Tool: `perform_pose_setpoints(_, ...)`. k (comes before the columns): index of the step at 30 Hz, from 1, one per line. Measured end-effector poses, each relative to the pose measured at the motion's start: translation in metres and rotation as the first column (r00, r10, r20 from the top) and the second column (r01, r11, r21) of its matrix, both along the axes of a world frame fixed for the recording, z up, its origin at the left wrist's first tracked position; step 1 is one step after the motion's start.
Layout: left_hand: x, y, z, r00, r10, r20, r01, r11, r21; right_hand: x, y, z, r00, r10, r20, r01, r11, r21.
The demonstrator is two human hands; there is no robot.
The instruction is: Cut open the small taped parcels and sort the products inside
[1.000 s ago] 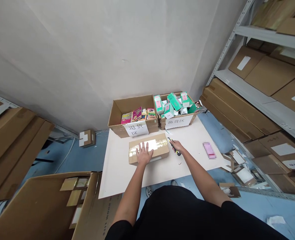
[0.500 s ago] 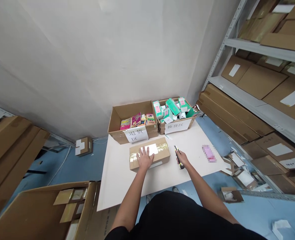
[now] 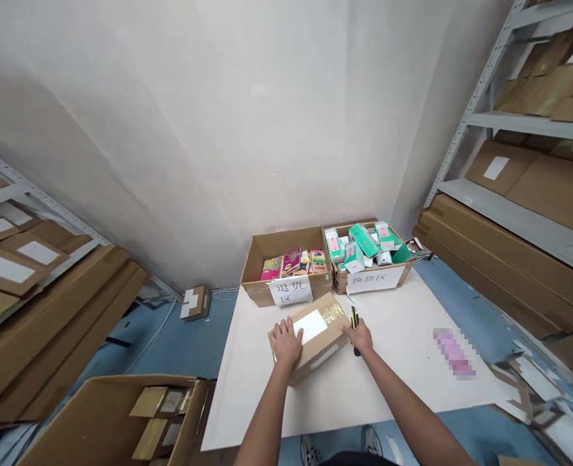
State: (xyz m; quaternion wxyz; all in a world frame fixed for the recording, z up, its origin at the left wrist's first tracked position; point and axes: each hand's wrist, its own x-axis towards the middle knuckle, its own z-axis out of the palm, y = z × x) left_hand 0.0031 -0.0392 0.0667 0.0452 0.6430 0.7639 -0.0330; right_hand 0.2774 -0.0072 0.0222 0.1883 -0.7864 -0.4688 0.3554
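A taped cardboard box point(image 3: 315, 349) with a white label on top sits at an angle on the white table point(image 3: 403, 382). My left hand point(image 3: 287, 342) grips its left end, fingers over the top. Beside the box's right end, my right hand point(image 3: 359, 336) holds a yellow-and-black utility knife point(image 3: 355, 316), which points away from me. The right thumb touches the box's edge. Whether the blade is out, I cannot tell.
Behind the box stand an open carton of colourful packs point(image 3: 253, 288) and another of green-and-white boxes point(image 3: 403, 277), both with handwritten signs. A blurred pink item point(image 3: 454, 353) lies at right. A large open carton point(image 3: 96, 408) stands lower left; shelves point(image 3: 509, 120) flank the table.
The cardboard box has turned counterclockwise. My left hand has shifted to its left end, and my right hand has come against its right end with the knife. The camera view has shifted.
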Motion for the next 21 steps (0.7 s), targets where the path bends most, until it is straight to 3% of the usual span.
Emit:
perform_pose_setpoints(2,0.006,-0.028,-0.003,0.999,0.031,-0.038,-0.029,0.998,0.05,-0.006,0.026,0.003,0.999,0.021,0.029,-0.02,1.0,-0.011)
perform_pose_setpoints(4,0.012,-0.057,-0.006,1.0,-0.019,-0.011,0.02,0.999,0.047,-0.016,0.053,0.009,0.997,0.041,0.067,-0.041,0.999,-0.012)
perform_pose_setpoints(7,0.019,-0.086,-0.001,0.988,-0.097,0.117,0.106,0.992,-0.073,-0.032,0.089,0.025,0.99,0.104,0.095,-0.105,0.994,0.001)
perform_pose_setpoints(9,0.023,-0.084,0.011,0.98,-0.116,0.16,0.135,0.984,-0.114,-0.035,0.102,0.036,0.983,0.158,0.09,-0.161,0.987,0.019)
perform_pose_setpoints(11,0.026,-0.065,0.026,0.978,-0.141,0.152,0.153,0.986,-0.07,-0.027,0.099,0.043,0.982,0.178,0.07,-0.181,0.982,0.049)
perform_pose_setpoints(14,0.032,-0.018,0.04,0.952,-0.261,0.161,0.258,0.965,0.038,-0.001,0.06,0.036,0.994,0.109,0.032,-0.112,0.988,0.11)
perform_pose_setpoints(16,0.039,0.011,0.034,0.914,-0.361,0.183,0.357,0.932,0.054,0.015,0.013,0.017,0.999,0.054,-0.001,-0.053,0.987,0.149)
perform_pose_setpoints(19,0.047,0.036,0.005,0.86,-0.468,0.203,0.467,0.882,0.057,0.022,-0.062,-0.022,0.994,0.052,-0.094,-0.04,0.992,0.118)
perform_pose_setpoints(21,0.05,0.041,-0.019,0.862,-0.475,0.179,0.466,0.88,0.093,0.017,-0.097,-0.042,0.987,0.081,-0.139,-0.069,0.994,0.087)
